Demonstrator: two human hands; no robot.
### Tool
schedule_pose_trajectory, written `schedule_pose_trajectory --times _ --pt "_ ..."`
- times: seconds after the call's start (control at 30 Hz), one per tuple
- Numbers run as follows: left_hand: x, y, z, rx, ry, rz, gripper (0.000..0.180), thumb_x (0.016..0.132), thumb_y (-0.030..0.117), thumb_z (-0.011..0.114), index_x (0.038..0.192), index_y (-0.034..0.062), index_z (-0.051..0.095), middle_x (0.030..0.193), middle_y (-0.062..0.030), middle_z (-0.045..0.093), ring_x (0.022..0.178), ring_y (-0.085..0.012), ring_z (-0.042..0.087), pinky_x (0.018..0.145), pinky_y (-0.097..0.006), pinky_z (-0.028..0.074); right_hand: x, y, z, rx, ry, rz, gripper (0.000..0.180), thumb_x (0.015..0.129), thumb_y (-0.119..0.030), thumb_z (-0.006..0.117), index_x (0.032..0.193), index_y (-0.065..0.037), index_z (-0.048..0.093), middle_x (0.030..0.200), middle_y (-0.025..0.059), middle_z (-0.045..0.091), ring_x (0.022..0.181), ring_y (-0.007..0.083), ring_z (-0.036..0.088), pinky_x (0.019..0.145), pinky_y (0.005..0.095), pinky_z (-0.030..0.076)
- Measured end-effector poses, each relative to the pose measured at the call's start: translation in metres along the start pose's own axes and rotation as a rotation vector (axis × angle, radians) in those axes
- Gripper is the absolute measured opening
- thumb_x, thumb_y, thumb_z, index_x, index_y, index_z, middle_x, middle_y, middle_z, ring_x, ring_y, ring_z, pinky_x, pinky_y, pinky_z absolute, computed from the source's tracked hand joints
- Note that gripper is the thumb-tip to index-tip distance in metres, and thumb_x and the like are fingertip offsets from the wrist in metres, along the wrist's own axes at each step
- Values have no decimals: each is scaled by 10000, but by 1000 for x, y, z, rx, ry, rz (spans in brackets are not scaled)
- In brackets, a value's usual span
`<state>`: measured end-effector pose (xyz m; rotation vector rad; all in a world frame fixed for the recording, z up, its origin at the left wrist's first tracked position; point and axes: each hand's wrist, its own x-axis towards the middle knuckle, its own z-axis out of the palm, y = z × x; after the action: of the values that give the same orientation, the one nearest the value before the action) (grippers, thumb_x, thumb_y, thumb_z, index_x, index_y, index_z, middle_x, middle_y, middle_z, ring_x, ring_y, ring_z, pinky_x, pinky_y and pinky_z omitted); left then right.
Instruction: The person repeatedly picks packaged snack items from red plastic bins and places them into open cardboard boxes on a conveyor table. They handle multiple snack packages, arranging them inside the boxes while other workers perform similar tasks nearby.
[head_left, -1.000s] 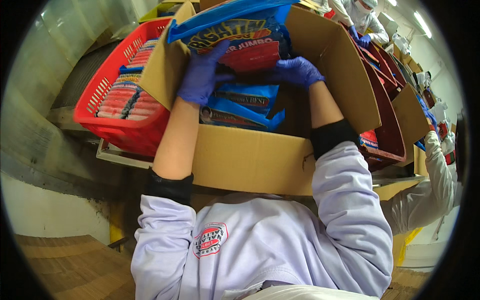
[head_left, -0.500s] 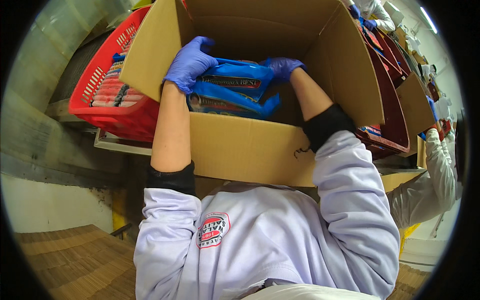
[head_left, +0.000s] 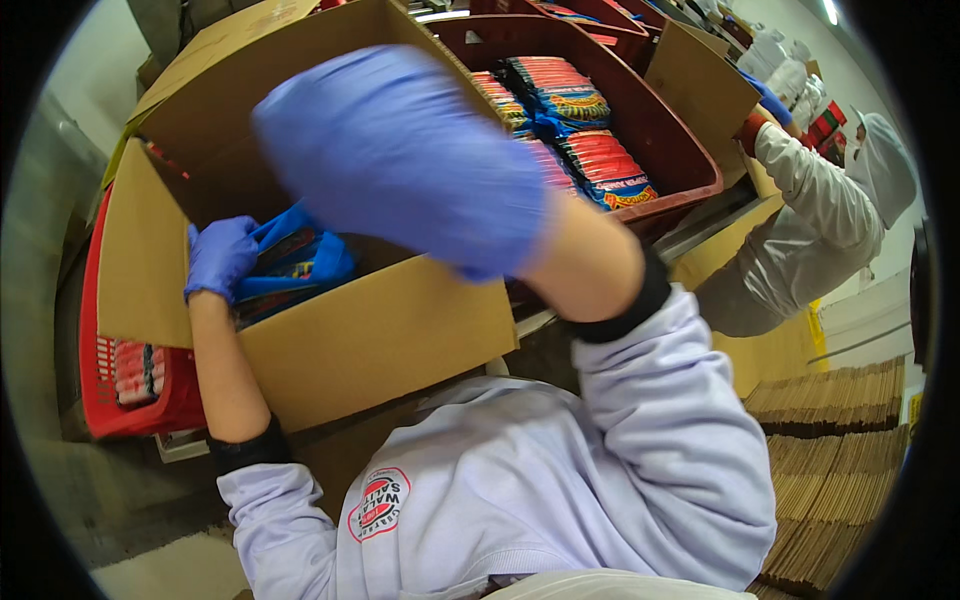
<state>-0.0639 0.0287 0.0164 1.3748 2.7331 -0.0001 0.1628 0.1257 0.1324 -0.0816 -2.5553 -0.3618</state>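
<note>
In front of me runs a bench with a pale metal edge (head_left: 183,446); its top is so covered that I cannot tell its material. At my left the edge shows beneath a bright red plastic basket (head_left: 182,395) with slotted sides. Just beside it stands a large brown cardboard box (head_left: 380,345), mouth up, its left flap reaching over the basket. To the box's right sits a deep dark red plastic crate (head_left: 690,195), with a greyish strip of edge below it.
</note>
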Motion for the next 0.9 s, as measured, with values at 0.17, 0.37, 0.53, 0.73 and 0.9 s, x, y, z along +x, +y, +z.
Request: schedule_pose_trajectory --times 0.17,0.37,0.53,0.73,0.9 --pt "-26 4 -4 -56 101 62 246 764 145 447 901 135 651 874 -114 637 851 -313 586 994 -541 137 -71 163 -9 -404 -277 278 213 742 -223 592 865 -49 607 749 137 603 690 289 590 610 379 474" --pt "-24 8 -2 -89 153 75 243 723 112 502 916 112 650 862 -120 639 835 -301 593 1017 -503 149 -171 272 85 158 -789 740 519 785 -481 516 564 -18 603 590 174 581 565 312 580 559 394 463" --pt "-27 8 -6 -99 143 10 260 727 76 478 906 129 658 882 -95 640 849 -285 590 1047 -480 112 -170 256 154 -127 -837 438 431 760 -445 540 731 -29 651 736 174 621 668 327 605 633 405 481" --pt "-21 4 3 -144 189 14 217 730 91 502 862 130 670 878 -93 641 838 -279 588 1047 -486 113 -167 285 173 -454 -969 152 293 753 -332 555 746 -56 653 740 162 627 690 289 621 611 380 492" --pt "-17 4 3 -123 144 13 240 735 97 481 883 141 665 884 -85 639 841 -275 588 1037 -503 135 -88 329 85 -684 -155 198 192 754 -310 575 757 -124 623 684 85 608 641 226 606 535 317 467"
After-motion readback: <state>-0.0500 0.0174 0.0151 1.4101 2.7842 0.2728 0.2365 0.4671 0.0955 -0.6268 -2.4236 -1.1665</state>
